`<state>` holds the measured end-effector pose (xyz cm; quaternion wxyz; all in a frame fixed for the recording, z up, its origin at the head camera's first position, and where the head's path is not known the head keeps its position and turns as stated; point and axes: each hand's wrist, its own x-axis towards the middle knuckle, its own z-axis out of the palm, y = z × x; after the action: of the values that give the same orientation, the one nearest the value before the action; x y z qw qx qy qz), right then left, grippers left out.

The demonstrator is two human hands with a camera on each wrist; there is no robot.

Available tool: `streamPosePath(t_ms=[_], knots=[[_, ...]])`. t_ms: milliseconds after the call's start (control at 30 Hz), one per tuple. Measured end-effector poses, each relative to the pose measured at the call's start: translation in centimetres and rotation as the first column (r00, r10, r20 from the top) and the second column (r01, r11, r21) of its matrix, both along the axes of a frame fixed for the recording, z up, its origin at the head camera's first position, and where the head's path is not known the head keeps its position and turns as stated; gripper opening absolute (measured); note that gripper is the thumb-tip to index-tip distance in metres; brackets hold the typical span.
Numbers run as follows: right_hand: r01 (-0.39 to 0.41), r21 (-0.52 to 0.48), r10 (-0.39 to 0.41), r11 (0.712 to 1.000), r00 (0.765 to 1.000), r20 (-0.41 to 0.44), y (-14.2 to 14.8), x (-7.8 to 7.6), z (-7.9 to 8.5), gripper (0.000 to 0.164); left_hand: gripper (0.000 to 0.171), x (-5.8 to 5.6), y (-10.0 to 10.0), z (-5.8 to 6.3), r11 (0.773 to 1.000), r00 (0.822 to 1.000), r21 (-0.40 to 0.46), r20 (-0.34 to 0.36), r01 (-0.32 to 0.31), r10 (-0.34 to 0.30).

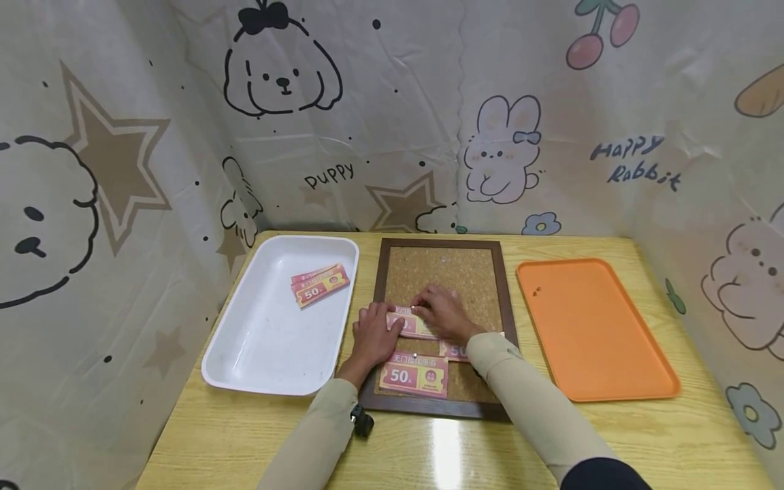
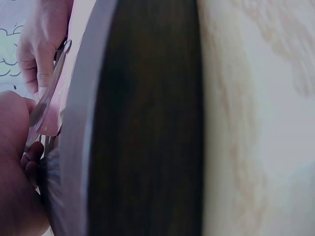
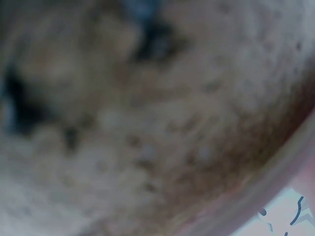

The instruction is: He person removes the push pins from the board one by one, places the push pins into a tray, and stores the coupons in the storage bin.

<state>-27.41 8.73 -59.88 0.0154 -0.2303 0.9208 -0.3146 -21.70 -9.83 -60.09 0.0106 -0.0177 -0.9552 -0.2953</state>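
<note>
On the framed cork board (image 1: 447, 269), my left hand (image 1: 375, 333) holds the left end of a pink and yellow paper coupon (image 1: 416, 328), thumb over its face. My right hand (image 1: 446, 314) pinches at the middle of that coupon's top edge, where a small bright pin head (image 1: 413, 307) shows beside the fingertips. A second coupon (image 1: 422, 381) lies below, with a pin (image 1: 414, 354) at its top. The right forearm partly covers a third coupon (image 1: 452, 350). In the left wrist view the held coupon (image 2: 51, 118) stands tilted between both hands.
Left of the board stands a white tray (image 1: 269, 333) with several coupons (image 1: 321, 284) in it. An orange tray (image 1: 603, 333) lies to the right, with a few small dark pins (image 1: 537, 291) near its far left corner. A patterned curtain surrounds the wooden table (image 1: 392, 456).
</note>
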Motion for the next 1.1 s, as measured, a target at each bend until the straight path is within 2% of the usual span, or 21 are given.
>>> streamPosePath(t_ms=[133,300,633,833,1100], knots=[[-0.004,-0.02,0.004,1.0,1.0,0.0,0.04,0.03,0.01,0.011,0.033,0.0,-0.06,0.08,1.0,1.0,0.005,0.0,-0.003,0.003],[0.003,-0.063,-0.001,0.998,0.999,0.04,0.11,0.18,0.06,0.011,0.027,-0.09,-0.16,0.07,1.0,1.0,-0.001,-0.019,-0.022,0.021],[0.034,-0.101,-0.024,0.994,0.994,0.105,0.42,0.04,0.03,0.013,0.018,-0.38,-0.22,0.04,0.994,0.995,0.088,-0.061,-0.069,0.074],[0.03,-0.105,-0.018,0.994,0.993,0.114,0.62,0.03,0.03,0.014,0.017,-0.44,-0.16,0.4,0.983,0.993,0.154,-0.037,-0.102,0.109],[0.074,-0.136,-0.053,0.988,0.987,0.154,0.62,-0.21,0.18,0.016,0.016,-0.49,-0.02,0.87,0.975,0.991,0.181,-0.028,-0.127,0.134]])
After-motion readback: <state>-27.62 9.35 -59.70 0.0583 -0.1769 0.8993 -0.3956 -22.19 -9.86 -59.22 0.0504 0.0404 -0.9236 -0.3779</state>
